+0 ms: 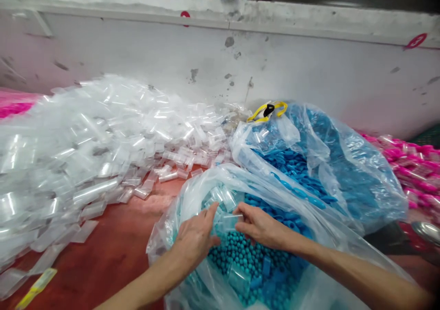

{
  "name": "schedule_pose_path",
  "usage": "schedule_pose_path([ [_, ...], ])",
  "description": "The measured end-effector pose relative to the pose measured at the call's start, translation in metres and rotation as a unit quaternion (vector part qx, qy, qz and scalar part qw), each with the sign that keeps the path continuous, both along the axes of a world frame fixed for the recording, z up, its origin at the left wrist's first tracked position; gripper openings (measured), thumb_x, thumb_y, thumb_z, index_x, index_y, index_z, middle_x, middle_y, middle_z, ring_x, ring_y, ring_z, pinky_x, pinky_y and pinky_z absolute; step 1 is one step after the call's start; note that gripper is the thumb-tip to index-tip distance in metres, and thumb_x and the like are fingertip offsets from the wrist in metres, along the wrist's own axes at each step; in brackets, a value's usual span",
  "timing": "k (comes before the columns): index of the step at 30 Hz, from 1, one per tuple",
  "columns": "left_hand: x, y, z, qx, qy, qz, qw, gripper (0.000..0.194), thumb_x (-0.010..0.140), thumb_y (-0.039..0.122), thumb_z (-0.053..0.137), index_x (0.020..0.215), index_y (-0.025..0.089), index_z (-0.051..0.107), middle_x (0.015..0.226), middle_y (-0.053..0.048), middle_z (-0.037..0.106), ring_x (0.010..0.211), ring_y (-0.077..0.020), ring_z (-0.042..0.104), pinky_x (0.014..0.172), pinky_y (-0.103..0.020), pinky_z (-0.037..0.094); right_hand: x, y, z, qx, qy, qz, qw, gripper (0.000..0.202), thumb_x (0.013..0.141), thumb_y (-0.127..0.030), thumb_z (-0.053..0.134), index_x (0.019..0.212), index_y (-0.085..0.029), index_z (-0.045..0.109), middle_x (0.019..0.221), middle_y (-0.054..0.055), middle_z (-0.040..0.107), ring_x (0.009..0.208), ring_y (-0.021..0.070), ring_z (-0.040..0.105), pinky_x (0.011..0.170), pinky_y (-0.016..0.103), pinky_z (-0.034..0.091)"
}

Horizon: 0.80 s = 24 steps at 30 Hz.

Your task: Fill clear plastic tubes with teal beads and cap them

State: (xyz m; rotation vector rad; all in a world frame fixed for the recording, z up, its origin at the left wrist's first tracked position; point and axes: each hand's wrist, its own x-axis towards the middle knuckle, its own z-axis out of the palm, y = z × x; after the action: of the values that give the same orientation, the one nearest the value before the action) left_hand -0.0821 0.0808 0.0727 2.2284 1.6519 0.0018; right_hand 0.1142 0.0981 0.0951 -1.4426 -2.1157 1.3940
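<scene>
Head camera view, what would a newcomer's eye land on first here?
Probably the broad, shiny heap of clear plastic pieces covering much of the left side. Next, the round turquoise beads in the translucent plastic bag at lower centre, where the bare left hand and right hand are. Bright pink pieces also stand out at the far right edge.

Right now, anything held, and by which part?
Right hand: a clear plastic piece, apparently pinched near its right end. Left hand: thumb and forefinger apart beside it; contact can't be told.
</scene>
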Motion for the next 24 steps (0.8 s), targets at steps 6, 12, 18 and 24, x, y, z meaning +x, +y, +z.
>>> schedule_pose_path([
  [6,0.007,-0.001,-0.010,0.145,0.082,-0.020,0.986,0.045,0.078,0.010,0.041,0.122,0.017,0.045,0.113,-0.010,0.057,0.103,-0.0229,0.051,0.087,-0.036,0.040,-0.024,0.022,0.001,0.344,-0.261,0.004,0.902,0.027,0.081,-0.011,0.042,0.106,-0.016,0.050,0.102,0.010,0.055,0.088,0.0205,0.052,0.068,0.029,0.041],
  [12,-0.028,-0.026,-0.027,0.271,0.188,-0.019,0.944,0.046,0.073,-0.003,0.033,0.103,0.018,0.060,0.089,-0.006,0.065,0.088,-0.0229,0.057,0.084,-0.042,0.040,-0.072,0.013,-0.032,0.390,-0.225,0.151,0.880,0.014,0.080,-0.020,0.047,0.091,-0.015,0.054,0.087,0.008,0.059,0.077,0.0207,0.053,0.064,0.032,0.042],
  [18,-0.045,-0.028,-0.044,0.444,0.177,-0.090,0.874,0.040,0.073,-0.002,0.033,0.091,0.017,0.064,0.083,-0.005,0.065,0.085,-0.0226,0.057,0.094,-0.044,0.029,-0.122,0.028,-0.054,0.447,-0.237,0.118,0.854,0.019,0.080,-0.013,0.042,0.096,-0.010,0.052,0.089,0.012,0.058,0.079,0.0237,0.052,0.067,0.037,0.042],
  [24,-0.034,-0.024,-0.030,0.314,0.162,-0.012,0.936,0.037,0.075,0.001,0.038,0.100,0.017,0.059,0.078,-0.005,0.064,0.075,-0.0202,0.059,0.082,-0.039,0.041,-0.100,0.026,-0.051,0.457,-0.245,0.138,0.844,0.016,0.081,-0.010,0.038,0.082,-0.013,0.053,0.074,0.008,0.060,0.068,0.0203,0.053,0.065,0.033,0.040],
])
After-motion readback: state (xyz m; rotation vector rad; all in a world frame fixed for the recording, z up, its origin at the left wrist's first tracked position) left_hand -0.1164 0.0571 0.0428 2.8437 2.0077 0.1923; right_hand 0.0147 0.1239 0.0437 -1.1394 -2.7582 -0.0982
